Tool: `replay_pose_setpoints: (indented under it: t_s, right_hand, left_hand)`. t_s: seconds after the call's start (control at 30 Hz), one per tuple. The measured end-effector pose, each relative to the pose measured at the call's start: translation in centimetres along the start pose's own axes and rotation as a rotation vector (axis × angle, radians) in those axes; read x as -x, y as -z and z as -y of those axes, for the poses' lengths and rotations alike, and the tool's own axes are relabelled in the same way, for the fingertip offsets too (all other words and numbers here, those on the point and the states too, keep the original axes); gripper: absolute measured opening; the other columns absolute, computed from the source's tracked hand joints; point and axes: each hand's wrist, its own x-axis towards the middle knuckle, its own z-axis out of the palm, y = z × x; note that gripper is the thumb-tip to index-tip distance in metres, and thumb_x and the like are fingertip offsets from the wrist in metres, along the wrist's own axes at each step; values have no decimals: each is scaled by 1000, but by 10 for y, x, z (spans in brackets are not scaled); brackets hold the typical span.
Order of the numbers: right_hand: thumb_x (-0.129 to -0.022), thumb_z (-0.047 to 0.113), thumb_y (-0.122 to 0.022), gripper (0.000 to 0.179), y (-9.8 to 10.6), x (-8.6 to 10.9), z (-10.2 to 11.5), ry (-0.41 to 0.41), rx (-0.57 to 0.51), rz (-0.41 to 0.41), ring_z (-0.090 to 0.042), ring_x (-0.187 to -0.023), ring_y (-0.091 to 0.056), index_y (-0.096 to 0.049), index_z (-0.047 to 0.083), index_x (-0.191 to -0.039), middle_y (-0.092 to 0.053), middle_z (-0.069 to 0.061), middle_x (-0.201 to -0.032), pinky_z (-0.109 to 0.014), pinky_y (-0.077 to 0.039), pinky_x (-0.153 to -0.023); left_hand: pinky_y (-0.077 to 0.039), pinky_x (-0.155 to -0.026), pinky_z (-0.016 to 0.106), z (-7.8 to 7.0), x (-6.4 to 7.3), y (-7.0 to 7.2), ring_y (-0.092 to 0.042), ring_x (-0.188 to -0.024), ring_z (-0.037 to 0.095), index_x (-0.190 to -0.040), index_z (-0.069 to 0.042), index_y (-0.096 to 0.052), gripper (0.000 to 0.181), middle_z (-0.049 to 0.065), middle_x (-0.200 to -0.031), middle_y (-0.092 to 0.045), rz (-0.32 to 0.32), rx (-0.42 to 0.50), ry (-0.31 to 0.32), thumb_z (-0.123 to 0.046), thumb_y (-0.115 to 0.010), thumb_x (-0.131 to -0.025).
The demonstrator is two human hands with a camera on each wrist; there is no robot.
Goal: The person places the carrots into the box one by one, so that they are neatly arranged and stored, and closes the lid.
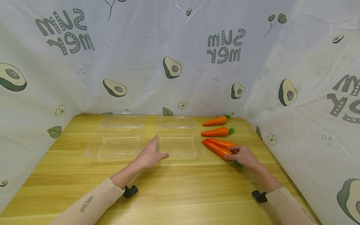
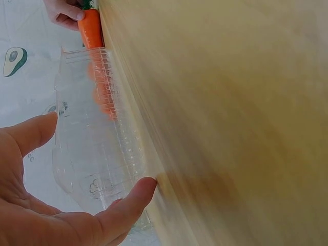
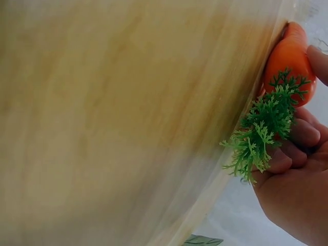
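My right hand [image 1: 242,157] pinches the nearest carrot [image 1: 217,149] near its leafy end, thumb on one side and fingers on the other. Its green leaves [image 3: 269,123] hang by the curled fingers in the right wrist view. Right behind lies another carrot [image 1: 222,143], partly covered by the hand. Two more carrots, a middle one [image 1: 215,132] and a far one [image 1: 215,121], lie in a row behind. My left hand [image 1: 150,153], thumb and fingers spread, is at the left side of a clear plastic box [image 1: 194,147] with its lid open; it holds nothing.
A second clear plastic box [image 1: 98,153], also with its lid laid back, stands to the left. Both are on a wooden table [image 1: 180,193]. A printed cloth [image 1: 140,62] hangs behind the table and along its sides.
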Motion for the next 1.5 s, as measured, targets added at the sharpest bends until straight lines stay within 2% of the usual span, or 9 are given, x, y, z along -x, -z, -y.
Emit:
replay_pose_setpoints:
  t_s: [0.47,0.73,1.03,1.5]
  right_hand:
    - [-90,36,-76,63,-1,3,-3,5,0,6,-52,-129,-48,-61,-8,-131,-51,-36,-141,-58,-47,-100]
    - [-90,36,-76,63,-1,2,-6,9,-12,6,-51,-128,-49,-61,-9,-131,-52,-35,-140,-57,-48,-99]
    - [-90,36,-75,63,3,4,-2,10,-12,8,-53,-129,-48,-60,-7,-133,-51,-36,-141,-58,-47,-99]
    - [-91,38,-75,66,9,6,0,26,-62,12,-51,-131,-46,-57,-6,-137,-47,-35,-144,-58,-47,-100]
  left_hand:
    - [-28,-118,59,0,0,-3,-33,-146,42,-162,-4,-7,105,24,-163,-22,4,31,-6,-36,-76,-90]
    - [-31,-117,59,0,2,-3,-36,-144,43,-162,-5,-7,98,25,-163,-21,8,32,-12,-39,-69,-95]
    - [-31,-116,60,-1,2,-2,-34,-146,43,-162,-5,-7,98,25,-164,-20,7,40,-3,-36,-70,-94]
    - [-37,-112,59,0,-1,-2,-45,-137,41,-162,-6,-7,99,26,-159,-29,5,32,-9,-38,-71,-94]
